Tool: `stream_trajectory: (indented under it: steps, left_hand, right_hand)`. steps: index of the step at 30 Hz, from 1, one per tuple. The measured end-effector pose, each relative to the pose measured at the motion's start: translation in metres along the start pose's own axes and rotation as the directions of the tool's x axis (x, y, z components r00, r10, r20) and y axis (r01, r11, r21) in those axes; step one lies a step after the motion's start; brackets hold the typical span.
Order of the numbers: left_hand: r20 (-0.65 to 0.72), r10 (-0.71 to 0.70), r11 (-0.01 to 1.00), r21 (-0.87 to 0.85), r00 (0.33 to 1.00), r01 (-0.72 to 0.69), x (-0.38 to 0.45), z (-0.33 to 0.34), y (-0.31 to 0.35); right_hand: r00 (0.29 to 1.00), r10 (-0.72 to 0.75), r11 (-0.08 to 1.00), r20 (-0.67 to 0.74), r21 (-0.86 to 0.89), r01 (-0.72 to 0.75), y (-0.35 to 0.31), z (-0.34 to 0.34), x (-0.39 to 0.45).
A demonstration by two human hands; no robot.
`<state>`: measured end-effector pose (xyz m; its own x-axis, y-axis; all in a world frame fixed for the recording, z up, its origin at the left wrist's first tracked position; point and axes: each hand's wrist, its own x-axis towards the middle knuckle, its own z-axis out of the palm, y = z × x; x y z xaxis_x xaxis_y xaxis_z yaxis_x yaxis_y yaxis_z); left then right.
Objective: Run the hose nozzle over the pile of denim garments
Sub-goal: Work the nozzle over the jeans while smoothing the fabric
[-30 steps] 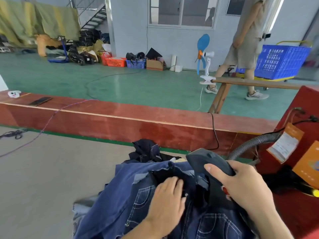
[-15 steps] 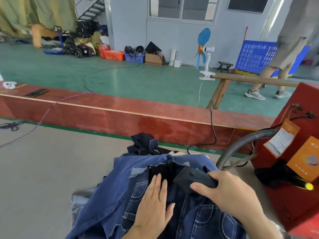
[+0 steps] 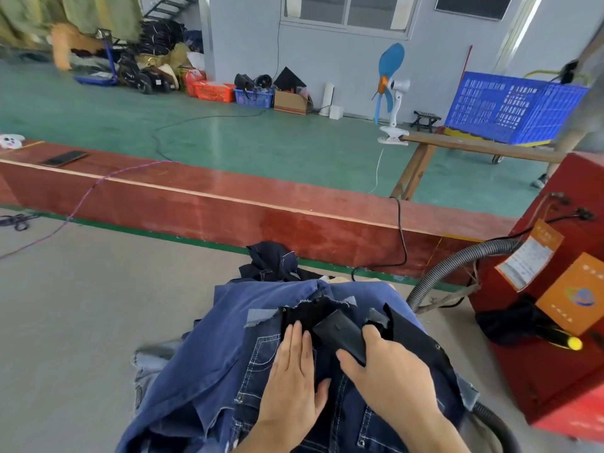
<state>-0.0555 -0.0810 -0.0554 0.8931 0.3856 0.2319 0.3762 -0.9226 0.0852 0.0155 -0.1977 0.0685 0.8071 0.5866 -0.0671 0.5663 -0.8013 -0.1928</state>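
The step in hand is, I judge, the pass itself: the hose nozzle (image 3: 340, 333) lies low on the pile of denim garments (image 3: 248, 348), its dark flat head pointing away from the person toward the far edge of the pile. The right hand (image 3: 389, 384) holds the nozzle from behind, with the thumb on its left side and the fingers curled over its right side, so the grip sits at the near end and the working mouth is ahead of the hand, over a patch of black cloth between the blue pieces. The left hand (image 3: 291, 384) lies flat on the denim just beside the nozzle, fingers straight and together, pressing the fabric down; it holds nothing.

The pile rests on the grey work surface (image 3: 81, 322), near its far right corner, close to the red machine (image 3: 555, 338). The grey ribbed hose (image 3: 451, 269) comes out from that machine in a curve near the far right of the pile.

The next move probably calls for sliding the nozzle on across the cloth while the flat hand keeps the fabric from lifting or bunching into the mouth. Much of the pile to the left is not yet under the nozzle
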Motion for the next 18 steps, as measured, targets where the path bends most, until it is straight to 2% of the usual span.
stream_trajectory:
  steps: [5,9,12,15,18]
  left_hand:
    - [0.032,-0.019,1.000,-0.013,0.999,0.019,-0.001,0.007,0.000]
    - [-0.052,0.009,1.000,-0.020,0.999,-0.010,-0.002,0.017,-0.001]
    - [-0.105,0.064,0.997,-0.045,0.992,-0.069,-0.002,0.022,-0.003]
    - [-0.102,0.099,0.993,-0.056,0.990,-0.105,-0.002,0.022,-0.005]
    - [-0.088,0.100,0.993,-0.056,0.991,-0.105,-0.001,0.022,-0.006]
  right_hand:
    - [0.999,0.012,0.995,-0.046,-0.096,-0.016,-0.002,0.020,0.015]
    - [0.988,0.066,0.996,-0.141,-0.057,-0.075,-0.002,0.027,0.030]
    - [0.970,0.159,0.987,-0.184,0.058,-0.151,0.004,0.019,0.041]
    - [0.913,0.291,0.940,-0.286,0.262,-0.218,0.018,-0.006,0.045]
    - [0.878,0.323,0.905,-0.354,0.388,-0.176,0.034,-0.035,0.037]
